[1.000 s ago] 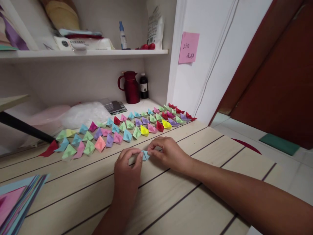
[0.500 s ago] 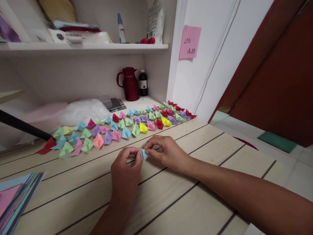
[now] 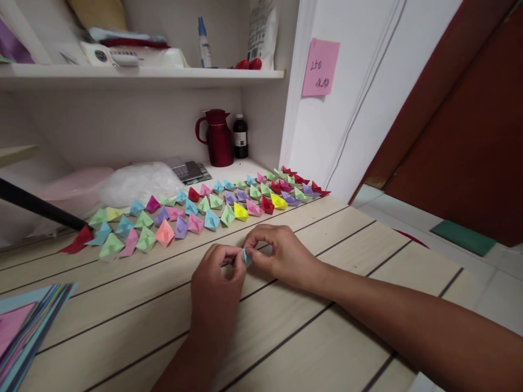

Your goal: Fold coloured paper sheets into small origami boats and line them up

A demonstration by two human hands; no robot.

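- Grip: left hand and right hand both pinched, thumb and index finger, on one small light-blue folded paper; paper mostly hidden by fingertips, exact fold can't be told.
- Blue paper sits between the two hands, over the middle of the wood-look table with dark stripes; whether it touches the tabletop, can't tell.
- Near left corner: stack of coloured paper, pink and light blue on top, many colours along the edge, cut off by frame. Well apart from left hand.
- Bottom edge, by right forearm: white item, only a corner visible.
- Beyond the hands: several slanting rows of small folded paper boats; green, blue, purple, pink, red, yellow. Yellow boat in the front row, beyond right hand; larger-looking red boat at far left end.
- Behind the rows: clear plastic bag, dark flat items, dark red jug, dark bottle just beside the jug.
- Upper shelf: blue-capped bottle, white printed bag.
- Wall, right of shelf: pink note, handwritten, "250" readable.
- Far right: green mat on floor, reddish-brown door.
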